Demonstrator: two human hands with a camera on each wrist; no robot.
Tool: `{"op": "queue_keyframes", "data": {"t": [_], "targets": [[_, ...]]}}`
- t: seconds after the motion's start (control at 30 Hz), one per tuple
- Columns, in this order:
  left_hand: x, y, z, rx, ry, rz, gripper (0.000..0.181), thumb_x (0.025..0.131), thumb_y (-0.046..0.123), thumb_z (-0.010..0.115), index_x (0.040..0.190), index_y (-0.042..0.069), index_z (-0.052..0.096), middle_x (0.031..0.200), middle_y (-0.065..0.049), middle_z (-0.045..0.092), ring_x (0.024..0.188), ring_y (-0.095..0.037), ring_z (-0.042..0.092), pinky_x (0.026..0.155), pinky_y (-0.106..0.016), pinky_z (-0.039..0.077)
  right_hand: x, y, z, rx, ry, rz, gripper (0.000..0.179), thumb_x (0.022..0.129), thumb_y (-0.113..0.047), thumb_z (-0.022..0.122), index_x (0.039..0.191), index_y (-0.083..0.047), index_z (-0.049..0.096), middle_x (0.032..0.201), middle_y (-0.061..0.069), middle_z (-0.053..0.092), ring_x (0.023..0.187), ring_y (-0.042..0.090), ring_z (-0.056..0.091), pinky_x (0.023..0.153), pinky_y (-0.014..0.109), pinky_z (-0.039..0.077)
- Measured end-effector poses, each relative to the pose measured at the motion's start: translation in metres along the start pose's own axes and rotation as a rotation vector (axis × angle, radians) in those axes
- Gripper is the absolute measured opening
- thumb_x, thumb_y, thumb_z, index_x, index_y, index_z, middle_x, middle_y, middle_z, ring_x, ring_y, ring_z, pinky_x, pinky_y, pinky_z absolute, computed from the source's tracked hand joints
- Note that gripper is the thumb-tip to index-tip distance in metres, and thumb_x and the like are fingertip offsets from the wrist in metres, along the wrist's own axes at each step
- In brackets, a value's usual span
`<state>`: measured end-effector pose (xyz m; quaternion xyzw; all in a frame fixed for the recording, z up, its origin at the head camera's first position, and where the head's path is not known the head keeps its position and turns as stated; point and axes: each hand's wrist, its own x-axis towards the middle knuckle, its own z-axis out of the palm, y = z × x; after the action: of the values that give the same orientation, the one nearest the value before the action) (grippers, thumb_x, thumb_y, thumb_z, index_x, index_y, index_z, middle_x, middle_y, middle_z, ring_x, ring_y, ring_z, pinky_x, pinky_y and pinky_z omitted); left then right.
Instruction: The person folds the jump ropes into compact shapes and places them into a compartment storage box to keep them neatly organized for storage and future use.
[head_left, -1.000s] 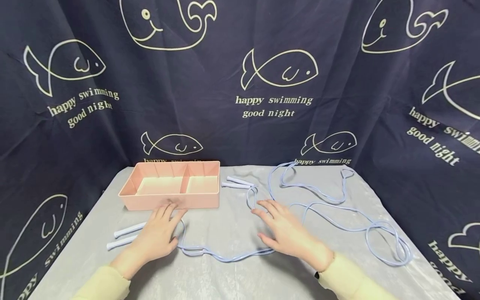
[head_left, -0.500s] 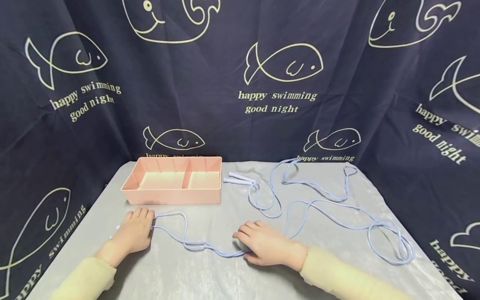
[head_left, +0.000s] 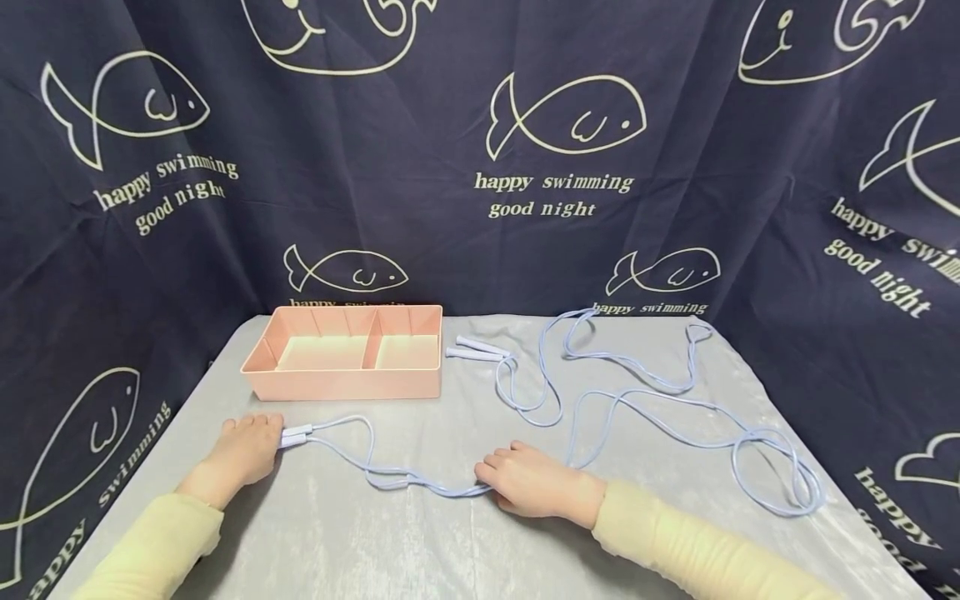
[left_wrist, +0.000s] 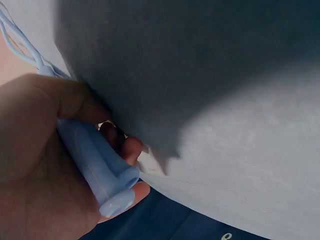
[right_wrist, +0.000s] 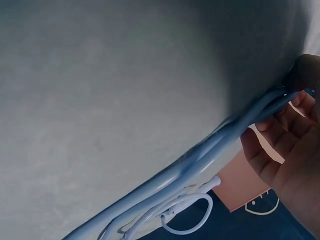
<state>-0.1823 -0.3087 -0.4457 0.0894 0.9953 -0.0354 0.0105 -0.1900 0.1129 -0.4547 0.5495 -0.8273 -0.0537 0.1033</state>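
In the head view my left hand grips the two pale blue handles of a jump rope, at the front left of the table. The left wrist view shows both handles side by side across the palm, with fingers curled round them. From there the doubled cord runs right along the cloth to my right hand. That hand pinches the cord strands between thumb and fingers, as the right wrist view shows. Beyond it the cord continues right into a loose loop.
A pink two-compartment box stands at the back left. Beside it lie the handles of a second pale blue jump rope, its cord winding along the back right. A dark blue curtain with fish drawings encloses the table.
Both hands were spread over the cords. My left hand has moved left and closed round the handles; my right has come lower and now pinches the cord.
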Motion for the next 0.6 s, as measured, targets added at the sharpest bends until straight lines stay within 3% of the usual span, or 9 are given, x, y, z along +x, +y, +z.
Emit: {"op": "queue_keyframes", "data": {"t": [0.23,0.4,0.53,0.6], "targets": [[0.004,0.011,-0.007,0.006,0.094,0.076,0.007,0.085,0.000,0.051,0.088,0.002,0.045,0.078,-0.016,0.061,0.072,-0.037,0.061,0.060,-0.050,0.044,-0.009,0.007,-0.005,0.029,-0.010,0.045,0.025,0.074,-0.017,0.069,0.093,-0.017,0.052,0.078,-0.010,0.056,0.071,0.008,0.056,0.059,0.021,0.035],[0.011,0.026,-0.016,0.014,0.231,0.141,0.007,0.087,-0.001,0.047,0.088,0.003,0.041,0.071,-0.014,0.061,0.066,-0.033,0.061,0.060,-0.048,0.045,-0.021,0.015,-0.008,0.031,-0.003,0.076,0.022,0.074,-0.016,0.069,0.089,-0.017,0.052,0.075,-0.009,0.054,0.069,0.009,0.055,0.057,0.022,0.037],[0.020,0.040,-0.024,0.052,0.362,0.215,0.016,0.082,0.000,0.055,0.084,0.004,0.039,0.053,-0.004,0.047,0.046,-0.024,0.049,0.047,-0.040,0.040,-0.032,0.022,-0.008,0.044,-0.009,0.109,0.022,0.073,-0.014,0.069,0.087,-0.017,0.052,0.074,-0.009,0.052,0.069,0.010,0.055,0.058,0.025,0.041],[0.024,0.049,-0.030,0.063,0.416,0.241,0.024,0.077,0.004,0.064,0.084,0.004,0.040,0.052,-0.003,0.044,0.045,-0.023,0.047,0.046,-0.038,0.039,-0.037,0.026,-0.009,0.048,-0.007,0.127,0.023,0.072,-0.014,0.069,0.087,-0.017,0.052,0.073,-0.009,0.052,0.069,0.010,0.055,0.059,0.026,0.042]]}}
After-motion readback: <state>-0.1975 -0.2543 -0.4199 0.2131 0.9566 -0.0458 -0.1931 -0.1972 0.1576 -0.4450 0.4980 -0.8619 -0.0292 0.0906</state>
